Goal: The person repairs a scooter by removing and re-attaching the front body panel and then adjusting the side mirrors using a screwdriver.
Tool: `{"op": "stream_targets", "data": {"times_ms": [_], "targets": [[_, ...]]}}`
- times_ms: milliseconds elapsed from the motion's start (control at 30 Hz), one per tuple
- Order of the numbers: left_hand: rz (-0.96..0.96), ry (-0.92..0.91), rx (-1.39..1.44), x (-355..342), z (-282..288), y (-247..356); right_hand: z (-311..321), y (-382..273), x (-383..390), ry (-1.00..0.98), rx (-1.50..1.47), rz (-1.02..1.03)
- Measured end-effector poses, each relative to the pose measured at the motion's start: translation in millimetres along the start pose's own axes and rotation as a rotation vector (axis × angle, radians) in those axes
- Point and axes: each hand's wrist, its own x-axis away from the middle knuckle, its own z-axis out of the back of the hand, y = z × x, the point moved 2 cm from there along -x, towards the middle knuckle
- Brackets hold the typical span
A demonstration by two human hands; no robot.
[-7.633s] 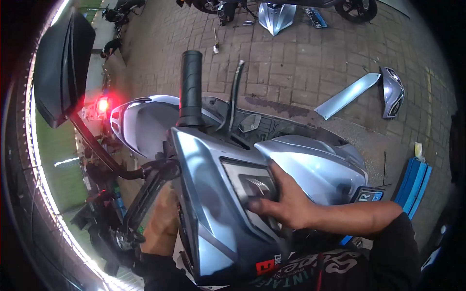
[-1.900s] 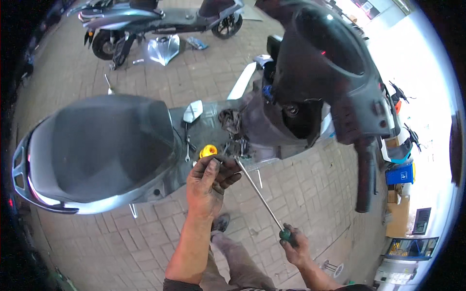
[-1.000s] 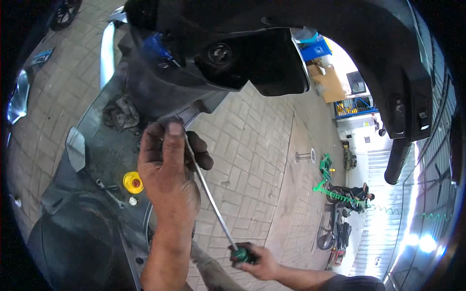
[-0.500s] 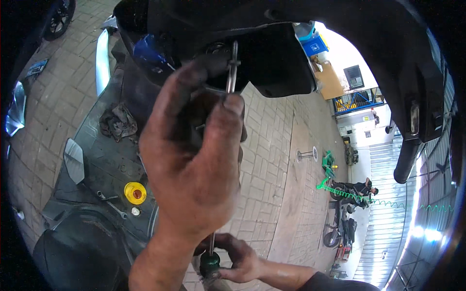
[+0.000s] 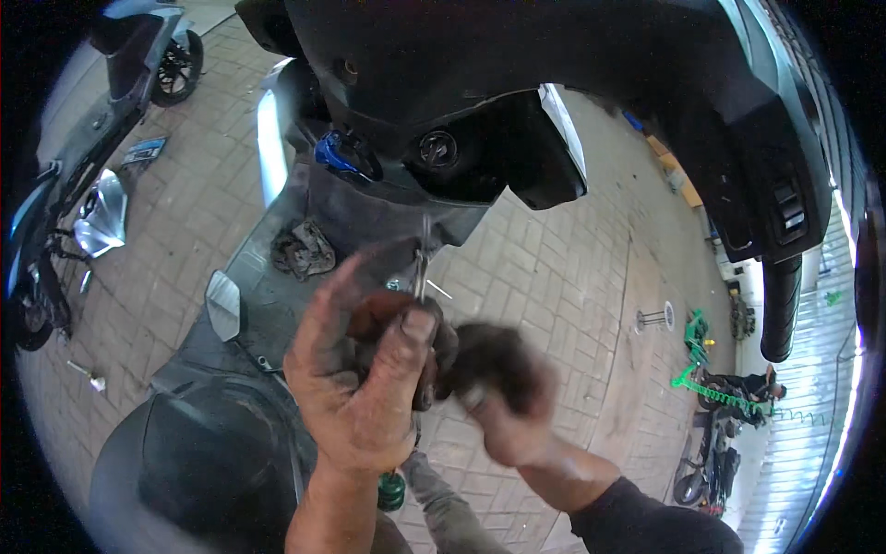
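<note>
In front of me, my left hand (image 5: 365, 379) is closed round the thin metal shaft (image 5: 422, 275) of a screwdriver, the tip end rising above my thumb. Below my wrist hangs its green handle (image 5: 391, 492), with no hand on it. Close beside my left fingers is my right hand (image 5: 508, 388), its fingers smeared by motion, so whether it holds anything is not visible. Beyond both hands stands the dark front panel (image 5: 406, 65) of a scooter, with a round black cap (image 5: 437, 149) in its recess and a blue part (image 5: 337, 155) beside it.
A crumpled dark rag (image 5: 303, 249) and a mirror (image 5: 223, 305) lie on the grey floorboard by the black seat (image 5: 212, 462). The handlebar grip (image 5: 782, 309) juts in at right. Another scooter (image 5: 129, 69) stands far left. A person (image 5: 761, 383) is at far right.
My right hand has left the green handle and come up beside my left hand. My left hand has dropped lower, away from the panel. The view has shifted, showing more floor at left.
</note>
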Motion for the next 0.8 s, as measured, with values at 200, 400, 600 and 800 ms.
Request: {"op": "stream_targets", "data": {"times_ms": [200,400,600,800], "targets": [[0.055,0.067,-0.058,32,4,6,-11,-48,-62,-0.191,-0.088,-0.134],[0.290,0.317,0.031,51,-4,-3,-9,-21,-65,-0.276,0.042,-0.128],[0.564,0.593,0.361,166,7,-37,12,33,10,-0.518,0.309,-0.566],[1.083,0.113,-0.164,322,35,-56,44,48,17,-0.207,-0.036,-0.987]]}}
